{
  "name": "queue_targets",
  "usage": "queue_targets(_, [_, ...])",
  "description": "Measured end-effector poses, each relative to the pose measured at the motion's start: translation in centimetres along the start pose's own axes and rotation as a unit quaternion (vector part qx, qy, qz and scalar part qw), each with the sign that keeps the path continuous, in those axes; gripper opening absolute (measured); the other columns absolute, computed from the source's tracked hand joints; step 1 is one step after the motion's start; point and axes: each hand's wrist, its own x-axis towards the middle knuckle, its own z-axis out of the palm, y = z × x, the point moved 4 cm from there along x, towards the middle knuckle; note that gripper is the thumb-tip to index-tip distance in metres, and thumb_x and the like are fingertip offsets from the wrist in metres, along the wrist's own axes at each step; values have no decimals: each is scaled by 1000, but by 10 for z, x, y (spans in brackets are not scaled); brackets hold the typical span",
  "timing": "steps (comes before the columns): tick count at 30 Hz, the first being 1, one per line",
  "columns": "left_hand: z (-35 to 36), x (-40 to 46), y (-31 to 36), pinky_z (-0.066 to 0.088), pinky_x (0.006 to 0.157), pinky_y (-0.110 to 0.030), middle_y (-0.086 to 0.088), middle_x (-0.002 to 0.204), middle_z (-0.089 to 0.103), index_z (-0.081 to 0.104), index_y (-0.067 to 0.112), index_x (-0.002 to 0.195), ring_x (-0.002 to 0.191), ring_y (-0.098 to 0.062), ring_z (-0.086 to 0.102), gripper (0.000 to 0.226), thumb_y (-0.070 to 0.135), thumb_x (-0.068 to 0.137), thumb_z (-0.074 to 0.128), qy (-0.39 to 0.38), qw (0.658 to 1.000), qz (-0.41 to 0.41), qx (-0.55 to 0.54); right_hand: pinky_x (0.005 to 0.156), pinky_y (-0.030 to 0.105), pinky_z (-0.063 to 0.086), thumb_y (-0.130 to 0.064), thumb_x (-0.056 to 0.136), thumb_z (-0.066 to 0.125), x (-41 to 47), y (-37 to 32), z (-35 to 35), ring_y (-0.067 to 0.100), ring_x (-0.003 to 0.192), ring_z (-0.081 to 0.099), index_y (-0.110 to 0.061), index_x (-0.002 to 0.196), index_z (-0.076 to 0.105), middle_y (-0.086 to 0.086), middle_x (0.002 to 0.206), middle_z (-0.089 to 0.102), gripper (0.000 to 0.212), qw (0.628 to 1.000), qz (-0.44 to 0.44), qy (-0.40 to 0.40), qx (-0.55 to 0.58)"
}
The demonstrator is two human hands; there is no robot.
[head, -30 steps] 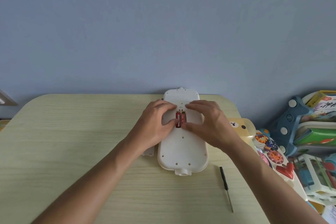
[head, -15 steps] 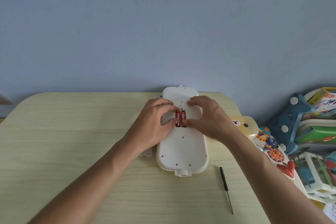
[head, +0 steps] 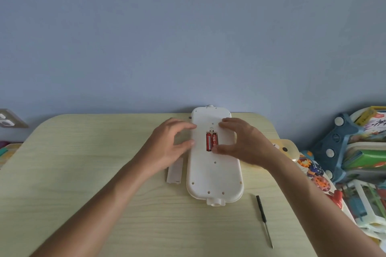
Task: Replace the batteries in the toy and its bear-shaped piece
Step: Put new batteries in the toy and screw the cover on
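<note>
The white toy [head: 215,175] lies face down on the table, its battery bay uncovered. Two red batteries [head: 211,141] sit side by side in the bay. My left hand [head: 169,148] hovers just left of the toy, fingers spread and empty. My right hand [head: 242,144] rests on the toy's right side, thumb tip touching the near end of the right battery, fingers arched over the bay's far end. The white battery cover [head: 175,170] lies on the table left of the toy. The yellow bear-shaped piece [head: 286,149] peeks out behind my right wrist.
A small black screwdriver [head: 263,219] lies on the wooden table [head: 83,173] near the right front. A pile of colourful toys and books [head: 355,162] crowds the right edge. A wall socket [head: 8,120] shows at far left.
My left hand has pulled away from the battery bay to the left, exposing the cover on the table. Both batteries now show fully. My right hand stays on the toy.
</note>
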Motion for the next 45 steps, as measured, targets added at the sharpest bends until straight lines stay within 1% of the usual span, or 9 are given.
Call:
queue_targets(3, [-15,-21,-20,48,94,-20,12,119,58,65,32,125,108,-1,55,44,34,82,77,-10,997,-57,44,116,28,25,-58,67,84,-6,-1,2,8,148,27,-25,157,31,-16,164,23,109,999,-6,-49,-23])
queue_targets(7, [-8,-42,-33,42,101,-25,17,122,49,58,35,132,117,-5,46,68,45,70,84,-87,988,-107,74,126,36,13,-64,57,85,-14,4,3,8,154,9,-30,160,17,-20,166,7,128,993,-16,-99,-59])
queue_targets(13, [0,-40,-32,41,92,-23,23,110,51,63,39,107,111,-5,48,50,39,64,89,-80,989,-109,55,127,35,6,-63,60,84,-15,4,3,4,154,5,-28,160,14,-17,168,7,127,991,-38,-104,-71])
queue_targets(17, [-3,-39,-34,54,79,-39,7,88,69,56,35,92,83,-14,66,41,20,69,86,-69,988,-139,-24,127,38,7,-66,57,84,-13,6,2,6,154,5,-28,160,15,-16,168,7,129,991,-39,-105,-73])
queue_targets(24, [-18,4,15,55,75,-35,4,80,68,60,37,115,71,-15,71,50,9,78,78,48,990,-62,-118,127,40,6,-71,56,81,-12,10,4,12,156,5,-29,160,14,-17,168,7,131,990,-42,-109,-80])
queue_targets(27, [4,24,36,61,77,-45,-5,84,67,64,34,109,72,-22,74,43,9,78,79,26,986,-34,-158,127,39,7,-72,56,79,-12,11,4,11,155,6,-31,160,16,-17,167,8,129,990,-44,-107,-82])
queue_targets(31, [23,36,37,59,74,-33,1,82,62,64,37,108,70,-21,73,41,13,78,80,-12,992,-33,-124,124,44,22,-79,49,75,-10,12,8,8,148,23,-40,155,26,-18,164,21,123,989,-69,-104,-73])
queue_targets(40, [27,39,30,62,75,-39,0,77,56,65,33,108,63,-17,69,43,7,78,81,-66,990,-42,-120,126,36,11,-75,52,76,-10,13,6,7,154,9,-35,158,21,-15,168,8,127,989,-62,-107,-75])
queue_targets(45, [28,39,29,56,69,-27,0,79,59,64,33,112,65,-13,67,45,8,78,81,-73,989,-42,-120,126,33,8,-70,56,80,-12,11,5,4,154,5,-35,159,20,-14,168,8,124,990,-65,-104,-75])
